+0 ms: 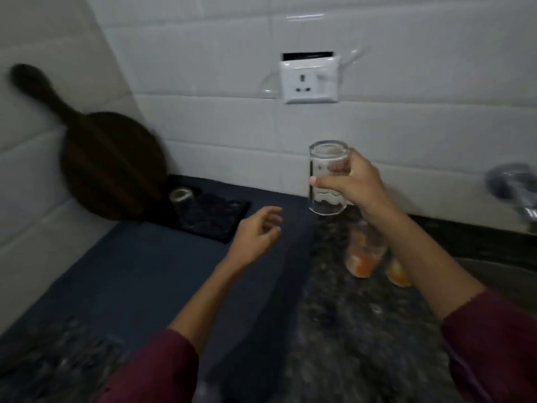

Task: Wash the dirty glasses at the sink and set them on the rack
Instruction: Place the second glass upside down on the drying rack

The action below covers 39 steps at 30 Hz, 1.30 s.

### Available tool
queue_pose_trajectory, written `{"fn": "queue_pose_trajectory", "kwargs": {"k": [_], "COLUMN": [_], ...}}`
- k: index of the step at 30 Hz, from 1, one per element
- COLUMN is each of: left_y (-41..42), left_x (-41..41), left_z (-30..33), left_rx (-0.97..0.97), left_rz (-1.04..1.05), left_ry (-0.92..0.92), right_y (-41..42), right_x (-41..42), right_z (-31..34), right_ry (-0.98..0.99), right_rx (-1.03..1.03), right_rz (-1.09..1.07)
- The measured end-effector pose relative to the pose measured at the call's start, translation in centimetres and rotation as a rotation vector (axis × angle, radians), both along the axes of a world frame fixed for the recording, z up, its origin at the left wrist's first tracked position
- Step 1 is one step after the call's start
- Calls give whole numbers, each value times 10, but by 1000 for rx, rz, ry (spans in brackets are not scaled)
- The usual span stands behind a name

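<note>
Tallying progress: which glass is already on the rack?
The glass standing on the black rack beside the wooden board; the others are held or orange-stained on the counter.

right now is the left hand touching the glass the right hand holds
Apart. The head view shows dark counter between the left hand and the glass gripped by the right hand.

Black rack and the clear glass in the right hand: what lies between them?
Head view: only the empty left hand, hovering over dark countertop, lies between the rack and the glass gripped by the right hand.
</note>
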<state>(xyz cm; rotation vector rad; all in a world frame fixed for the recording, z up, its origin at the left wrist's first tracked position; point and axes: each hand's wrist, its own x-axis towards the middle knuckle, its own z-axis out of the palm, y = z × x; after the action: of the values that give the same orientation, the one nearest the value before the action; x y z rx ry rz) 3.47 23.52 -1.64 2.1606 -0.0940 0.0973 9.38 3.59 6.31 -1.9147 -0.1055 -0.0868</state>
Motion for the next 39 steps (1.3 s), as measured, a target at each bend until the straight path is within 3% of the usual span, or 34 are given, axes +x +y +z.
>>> {"fn": "queue_pose_trajectory", "kwargs": {"k": [2,5,8,13,22,35,39], "left_y": [59,128,166,193,196,183,144], "left_x": [7,8,3,13,16,14,7], "left_z": [-19,-63,-93,-113,-135,-111,-79], "left_rx": [152,420,510,540,579,488,342], "left_rz": [166,251,364,496,454,466,317], "left_ry": [105,393,571,506,544,563,452], "right_y": [68,160,228,285,313,284,234], "right_x": [30,61,90,131,156,146,113], "right_z": [-15,-45,-76,-109,-131,-129,-106], "right_ry": [15,35,96,136,218,334,317], "right_rx": [22,16,32,38,-67,-87,23], "right_rz": [110,216,267,322,411,378,325]}}
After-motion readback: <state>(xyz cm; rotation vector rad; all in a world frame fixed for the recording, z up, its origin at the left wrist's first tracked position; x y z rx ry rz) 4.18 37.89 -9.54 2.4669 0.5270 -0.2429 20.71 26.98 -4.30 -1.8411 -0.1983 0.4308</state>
